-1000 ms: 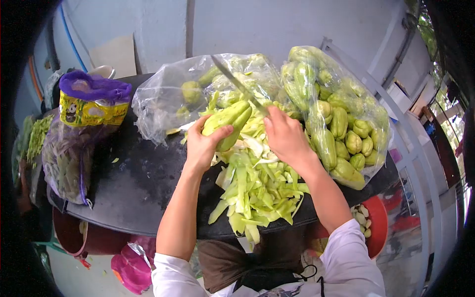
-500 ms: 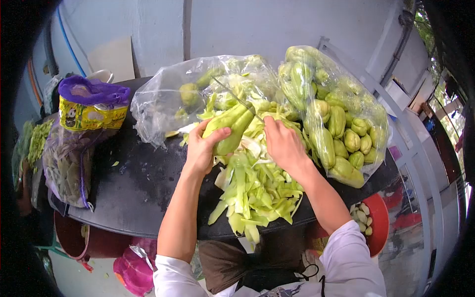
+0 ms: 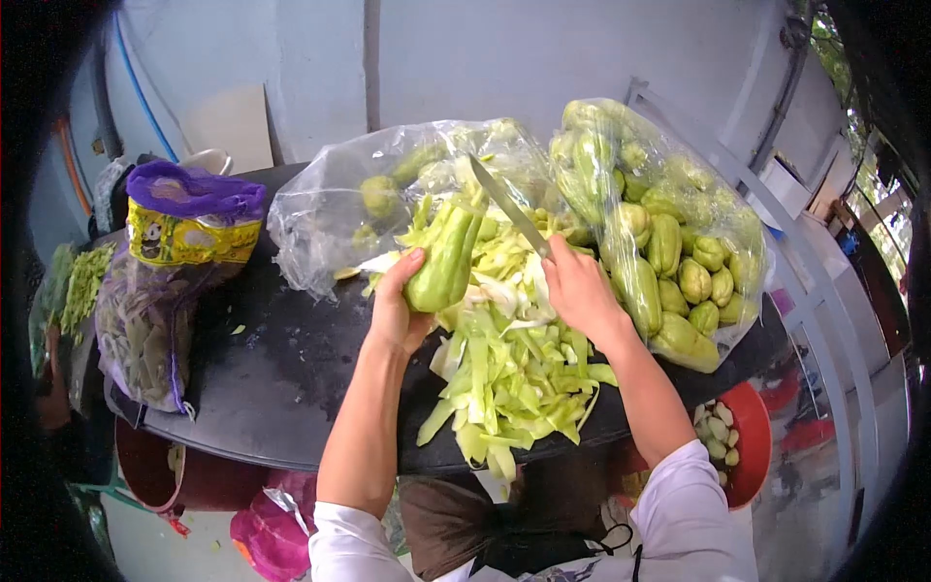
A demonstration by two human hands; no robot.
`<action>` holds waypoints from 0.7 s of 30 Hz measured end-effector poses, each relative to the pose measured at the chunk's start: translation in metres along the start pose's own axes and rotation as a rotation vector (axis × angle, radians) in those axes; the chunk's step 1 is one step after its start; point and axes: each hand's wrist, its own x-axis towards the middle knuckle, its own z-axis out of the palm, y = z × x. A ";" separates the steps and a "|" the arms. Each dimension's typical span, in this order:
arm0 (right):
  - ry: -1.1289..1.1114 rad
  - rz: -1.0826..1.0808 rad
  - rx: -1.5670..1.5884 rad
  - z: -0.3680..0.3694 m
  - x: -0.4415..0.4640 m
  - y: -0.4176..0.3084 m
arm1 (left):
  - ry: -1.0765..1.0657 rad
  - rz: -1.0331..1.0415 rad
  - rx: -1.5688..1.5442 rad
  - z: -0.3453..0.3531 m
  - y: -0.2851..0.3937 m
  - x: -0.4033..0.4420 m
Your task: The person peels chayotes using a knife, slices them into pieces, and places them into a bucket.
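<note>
A pale green chayote (image 3: 443, 254) is gripped in my left hand (image 3: 396, 303), tilted with its upper end away from me. My right hand (image 3: 579, 288) is closed round the handle of a knife (image 3: 509, 206), whose blade points up and to the left, just right of the chayote and apart from it. The handle itself is mostly hidden by my fingers. Beneath and between both hands lies a heap of green peelings (image 3: 509, 373), some hanging over the table's near edge.
Clear plastic bags of chayotes (image 3: 693, 276) stand at the right and back (image 3: 383, 194) of the dark table (image 3: 281, 378). A purple mesh bag (image 3: 155, 310) sits at the left. Below the table are a red bucket (image 3: 754, 436) with pale pieces and a dark red tub (image 3: 213, 485).
The knife blade has come off the top of the chayote and swung more upright, moving right with my right hand. My left hand has turned the chayote more upright.
</note>
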 end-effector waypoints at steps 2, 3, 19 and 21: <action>0.005 -0.002 0.050 -0.001 -0.001 0.002 | -0.003 -0.004 -0.026 0.002 0.003 -0.002; 0.015 0.004 0.121 -0.001 -0.003 0.000 | 0.024 -0.001 -0.060 0.004 0.003 0.000; 0.116 0.144 0.702 0.019 -0.013 -0.042 | 0.152 -0.069 0.072 0.003 -0.001 0.005; 0.133 0.136 0.750 0.028 -0.010 -0.051 | 0.054 0.030 -0.062 0.014 -0.003 0.000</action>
